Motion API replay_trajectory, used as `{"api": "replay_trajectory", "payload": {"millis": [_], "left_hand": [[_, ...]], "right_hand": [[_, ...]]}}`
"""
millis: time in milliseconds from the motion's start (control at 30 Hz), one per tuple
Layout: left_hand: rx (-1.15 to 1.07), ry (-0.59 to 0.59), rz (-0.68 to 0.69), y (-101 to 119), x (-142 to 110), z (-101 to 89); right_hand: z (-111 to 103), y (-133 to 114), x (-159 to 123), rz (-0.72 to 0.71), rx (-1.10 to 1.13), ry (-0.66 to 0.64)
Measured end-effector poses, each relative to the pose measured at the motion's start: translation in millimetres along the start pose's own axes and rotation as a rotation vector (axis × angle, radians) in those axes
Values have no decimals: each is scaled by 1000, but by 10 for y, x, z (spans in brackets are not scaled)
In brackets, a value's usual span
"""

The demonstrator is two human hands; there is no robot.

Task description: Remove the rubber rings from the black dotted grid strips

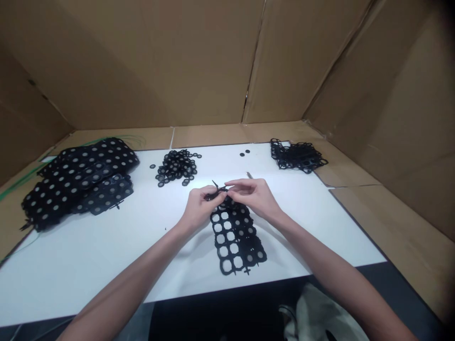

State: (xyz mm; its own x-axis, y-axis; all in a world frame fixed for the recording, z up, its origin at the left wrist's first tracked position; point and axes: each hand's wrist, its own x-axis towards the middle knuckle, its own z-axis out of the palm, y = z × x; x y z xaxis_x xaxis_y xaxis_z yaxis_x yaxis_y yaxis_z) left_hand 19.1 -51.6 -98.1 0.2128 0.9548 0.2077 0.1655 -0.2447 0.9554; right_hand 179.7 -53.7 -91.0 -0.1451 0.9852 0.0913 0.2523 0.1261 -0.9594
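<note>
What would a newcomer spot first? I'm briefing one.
Black perforated sheets lie stacked at left on the white board. Mid-board, the left hand and right hand hold the top of a black grid strip. Behind lie small rings and, at right, a tangled black pile.

My left hand [199,210] and right hand [254,196] are bare, angled inward, and nearly meet at the middle of the view. My right fingers [240,185] curve forward in a loose pinch just beside my left fingertips [215,192]. My left forearm [124,279] and right forearm [341,270] converge from the lower corners.
</note>
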Motion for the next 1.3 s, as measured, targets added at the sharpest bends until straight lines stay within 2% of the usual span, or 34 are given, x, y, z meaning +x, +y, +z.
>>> {"api": "replay_trajectory", "payload": {"millis": [167,300,433,533,667,733,800,867,900,933,1000,1067,1133,1233,1300], "left_hand": [[0,-13,-31,-25,3,21],[-15,43,-37,-36,-8,60],[17,113,-65,-11,-27,81],[-4,156,-93,4,-13,70],[-79,154,-134,1,18,69],[-131,154,-175,-3,25,69],[-183,185,-216,-8,36,51],[-251,243,-253,-16,61,12],[-293,267,-266,-20,79,-10],[-335,288,-280,-24,99,-31],[-416,268,-305,-27,132,-56],[-495,199,-330,-22,149,-55],[-557,133,-338,-16,149,-37],[-594,100,-338,-18,138,-12],[-595,107,-353,-26,133,-6]], "right_hand": [[78,-8,-19,-46,-71,96],[112,-61,-30,-79,-128,197],[78,-47,-4,-98,-142,222],[51,-19,39,-88,-17,289],[22,-15,113,56,307,318],[-38,-12,153,69,366,349],[-143,4,194,9,364,485],[-254,30,228,-49,377,699],[-292,42,240,-39,417,731],[-307,52,246,-11,454,695],[-269,56,239,43,496,507],[-164,43,211,52,467,301],[-54,22,173,55,375,173],[43,-4,120,23,141,136],[62,-20,90,-58,-54,128]]}}
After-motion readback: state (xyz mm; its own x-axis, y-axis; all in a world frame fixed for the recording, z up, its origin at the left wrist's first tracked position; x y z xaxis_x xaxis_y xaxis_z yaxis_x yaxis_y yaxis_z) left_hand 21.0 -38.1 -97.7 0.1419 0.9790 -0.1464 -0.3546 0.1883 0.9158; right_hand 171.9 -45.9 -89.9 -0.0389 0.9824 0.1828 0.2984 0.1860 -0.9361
